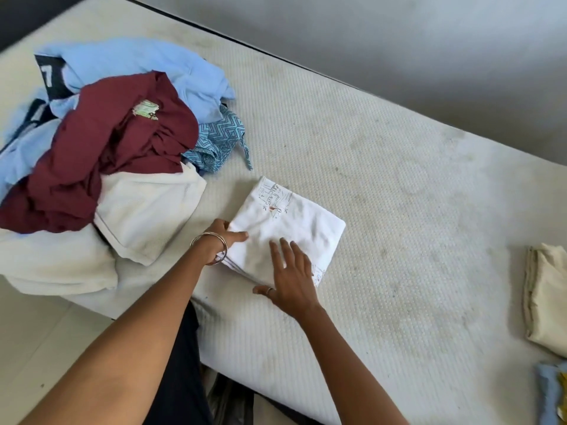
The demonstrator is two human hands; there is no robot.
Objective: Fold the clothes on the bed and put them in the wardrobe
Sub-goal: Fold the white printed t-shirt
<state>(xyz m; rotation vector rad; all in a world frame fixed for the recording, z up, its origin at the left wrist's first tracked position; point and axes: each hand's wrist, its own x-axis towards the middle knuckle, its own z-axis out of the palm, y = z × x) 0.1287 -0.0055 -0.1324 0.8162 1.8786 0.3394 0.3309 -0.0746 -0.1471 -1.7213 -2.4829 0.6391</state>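
Observation:
A white printed garment (pixel 288 222) lies folded into a small square on the bed's mattress (pixel 399 210). My left hand (pixel 222 240), with a bangle on the wrist, holds the fold's left edge, thumb on top and fingers tucked under. My right hand (pixel 290 277) lies flat on the near part of the fold, fingers straight. A pile of unfolded clothes sits to the left: a maroon shirt (pixel 107 151), a light blue garment (pixel 138 65), a teal zigzag cloth (pixel 219 139) and cream-white pieces (pixel 147 216).
A folded cream garment (pixel 546 299) lies at the right edge of the mattress, with a blue and yellow item (pixel 552 394) below it. A grey wall (pixel 399 41) runs behind the bed. Pale floor (pixel 36 338) shows at lower left.

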